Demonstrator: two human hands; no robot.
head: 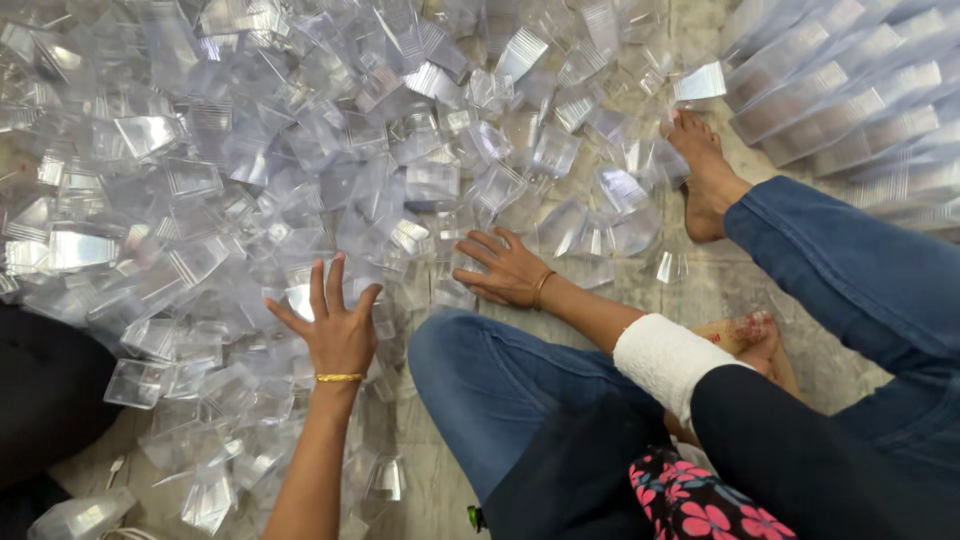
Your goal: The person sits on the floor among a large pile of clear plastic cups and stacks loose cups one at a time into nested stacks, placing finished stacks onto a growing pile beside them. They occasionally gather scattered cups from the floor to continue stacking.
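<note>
1. Locate the clear plastic containers [300,160]. They lie in a loose heap on the floor [700,290], spreading ahead of you and to your left, with no common long axis: each piece is tipped its own way.
2. Note your left hand [335,325]. It rests palm down on the near edge of the heap, fingers spread wide and pointing away from you. It lies on the pieces under it and does not close on any.
3. Note your right hand [505,270]. It lies flat at the heap's near right fringe, just beyond your bent knee [470,370], fingers spread and pointing left toward the pile. It touches the pieces beneath it and holds nothing.
4. Compare reach. Both hands already touch the heap; the left lies deeper in it, the right only on its thinner edge.
5. Observe the stacked rows of containers [850,100] at the far right, beyond your bare foot [705,175]. They are well apart from both hands.
</note>
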